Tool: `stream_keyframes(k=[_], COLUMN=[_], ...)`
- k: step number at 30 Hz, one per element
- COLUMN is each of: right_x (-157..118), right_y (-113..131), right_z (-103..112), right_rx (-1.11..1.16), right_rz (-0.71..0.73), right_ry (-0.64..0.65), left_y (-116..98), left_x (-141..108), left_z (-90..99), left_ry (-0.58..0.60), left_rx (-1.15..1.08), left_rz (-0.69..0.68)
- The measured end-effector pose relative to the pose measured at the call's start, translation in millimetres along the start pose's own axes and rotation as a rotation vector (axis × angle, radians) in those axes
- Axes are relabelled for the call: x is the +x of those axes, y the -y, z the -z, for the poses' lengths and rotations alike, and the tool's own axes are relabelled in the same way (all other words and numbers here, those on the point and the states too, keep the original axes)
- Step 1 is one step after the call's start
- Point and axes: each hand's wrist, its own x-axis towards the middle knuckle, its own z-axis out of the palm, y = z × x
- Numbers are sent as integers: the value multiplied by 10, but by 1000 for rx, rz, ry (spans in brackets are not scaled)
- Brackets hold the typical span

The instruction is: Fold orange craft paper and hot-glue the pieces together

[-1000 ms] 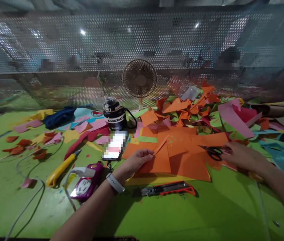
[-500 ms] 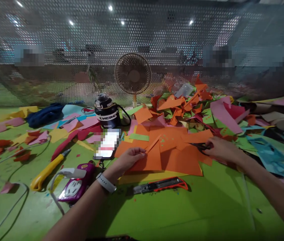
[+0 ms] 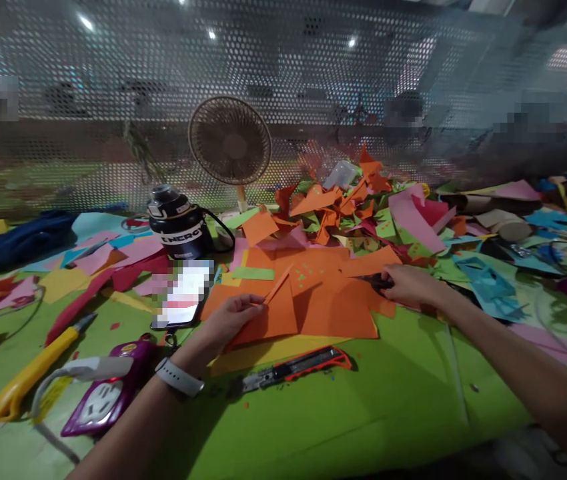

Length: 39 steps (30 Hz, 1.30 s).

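Observation:
My left hand is closed in a pinch on the left edge of a folded piece of orange paper, which has a narrow flap standing up. Beneath it lie larger orange sheets, with small green bits scattered on them and a yellow sheet under their front edge. To the right, my right hand is closed round the handles of dark scissors, whose blades point left over the orange sheets. A box cutter with an orange-edged handle rests in front of the paper.
A phone, a dark bottle and a fan stand or lie to the left and behind. Nearer left are a purple power strip with a plugged-in cable and a yellow cutter. Coloured scraps pile up behind.
The view has swung to the right, so the things on the table appear further left. Both hands keep their holds on the orange paper and the scissors.

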Motion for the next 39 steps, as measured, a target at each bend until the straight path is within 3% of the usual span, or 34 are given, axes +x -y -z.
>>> stream_keyframes(k=[7, 13, 17, 20, 23, 26, 28, 31, 32, 33, 35, 39], right_x=[41, -164, -341, -403, -385, -306, -240, -174, -170, -175, -203, -234], right_y=[-168, -343, -199, 139, 621, 1019, 1124, 1066, 1032, 1011, 1037, 1320], right_z=[244, 272, 156, 13, -148, -216, -175, -52, -22, -8, -39, -264], right_rx=[239, 447, 729, 1048, 1353, 1604, 1691, 1779, 1797, 1808, 1797, 1722], right_rz=[5, 0, 42, 89, 117, 148, 199, 225, 210, 184, 110, 50], right_ry=[173, 190, 278, 327, 265, 72, -102, -448, -500, -501, -386, -229], left_y=[57, -1, -61, -84, -97, -103, -105, -112, -117, -123, -134, -116], left_x=[59, 51, 23, 3, -21, -46, -56, -59, -59, -59, -62, -71], left_z=[110, 149, 151, 131, 92, 65, 67, 80, 79, 75, 55, 11], left_ry=[20, 30, -7, -15, -6, -5, -11, -18, -7, 8, 34, 42], left_rx=[-56, -66, -84, -114, -121, -124, -125, -147, -154, -157, -147, -99], left_rz=[-58, -45, -27, -26, -28, -21, -16, -28, -33, -36, -43, -62])
